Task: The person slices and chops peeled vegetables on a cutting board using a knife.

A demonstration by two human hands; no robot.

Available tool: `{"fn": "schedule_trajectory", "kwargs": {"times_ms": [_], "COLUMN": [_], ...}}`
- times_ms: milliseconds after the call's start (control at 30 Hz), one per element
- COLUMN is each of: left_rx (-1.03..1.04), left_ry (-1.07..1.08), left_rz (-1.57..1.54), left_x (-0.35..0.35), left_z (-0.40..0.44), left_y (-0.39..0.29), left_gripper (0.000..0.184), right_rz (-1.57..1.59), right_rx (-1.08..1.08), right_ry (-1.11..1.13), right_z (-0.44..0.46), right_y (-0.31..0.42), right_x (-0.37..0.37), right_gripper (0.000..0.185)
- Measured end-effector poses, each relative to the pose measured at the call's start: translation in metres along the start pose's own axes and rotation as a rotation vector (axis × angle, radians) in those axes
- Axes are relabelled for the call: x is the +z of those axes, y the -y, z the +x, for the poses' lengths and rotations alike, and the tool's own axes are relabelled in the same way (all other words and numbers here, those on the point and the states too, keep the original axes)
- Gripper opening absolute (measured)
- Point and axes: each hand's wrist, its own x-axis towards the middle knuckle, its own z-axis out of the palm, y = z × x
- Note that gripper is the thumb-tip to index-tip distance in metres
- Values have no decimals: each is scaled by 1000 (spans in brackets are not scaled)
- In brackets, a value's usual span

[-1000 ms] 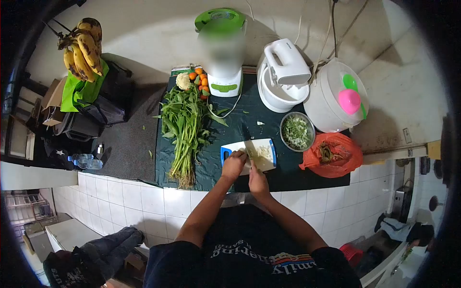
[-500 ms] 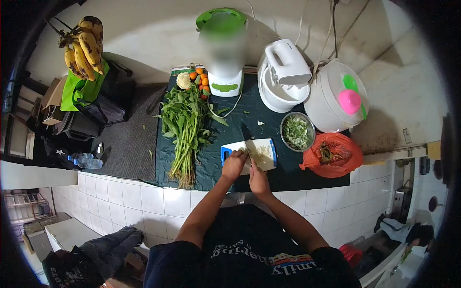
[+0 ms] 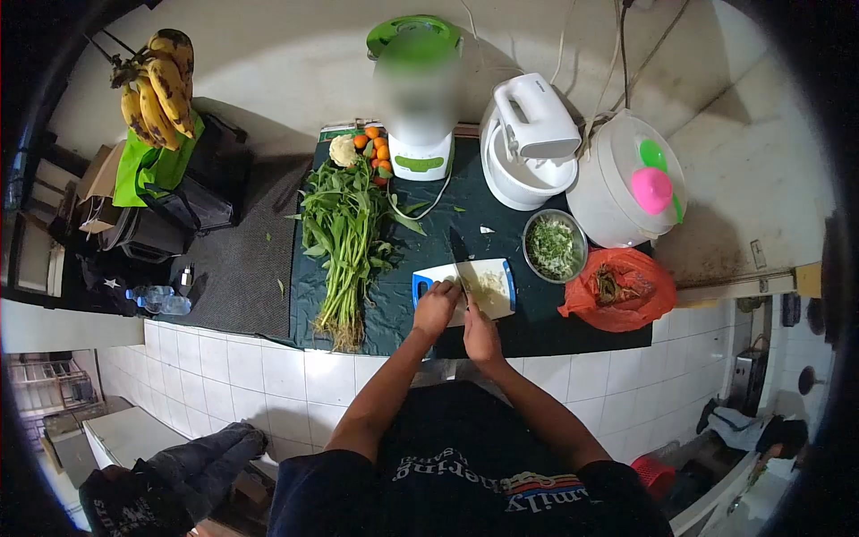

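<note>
A white cutting board with blue ends (image 3: 497,304) lies near the counter's front edge, with small pale chopped pieces (image 3: 488,284) on its right half. My right hand (image 3: 481,336) is closed round the handle of a knife (image 3: 461,257), whose dark blade points away from me across the board. On the board's left part, my left hand (image 3: 436,304) has its fingers curled beside the blade, pressing on something too small to make out. A metal bowl (image 3: 555,246) of chopped greens and white shreds stands to the right of the board.
Leafy greens (image 3: 344,242) lie left of the board, below a cauliflower (image 3: 342,150) and orange vegetables (image 3: 383,152). Behind stand a blender (image 3: 420,148) and a white mixer (image 3: 537,134). At right are a rice cooker (image 3: 617,192) and red plastic bag (image 3: 644,291). Another person (image 3: 152,492) is at lower left.
Both hands stay in nearly the same place on the board. The knife has shifted only very slightly.
</note>
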Motion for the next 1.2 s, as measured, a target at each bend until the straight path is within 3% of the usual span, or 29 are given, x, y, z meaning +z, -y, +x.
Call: {"fn": "schedule_trajectory", "kwargs": {"times_ms": [267, 400, 700, 900, 1200], "left_rx": [57, 54, -20, -1, 2], "left_ry": [-13, 12, 34, 36, 40], "left_rz": [82, 90, -26, 7, -8], "left_x": [-7, -5, -12, -7, -6], "left_z": [-4, -3, 1, 0, 5], "left_y": [-5, -5, -7, -4, -1], "left_gripper": [26, 30, 30, 30, 30], "right_rz": [30, 36, 20, -20, -25], "right_rx": [-138, -2, -168, -57, -112], "right_ry": [-50, 66, -138, 44, -102], "right_z": [27, 6, 27, 8, 20], "right_y": [-7, -3, -8, -3, -13], "right_x": [6, -8, 9, -5, 10], "right_gripper": [52, 48, 48, 51, 50]}}
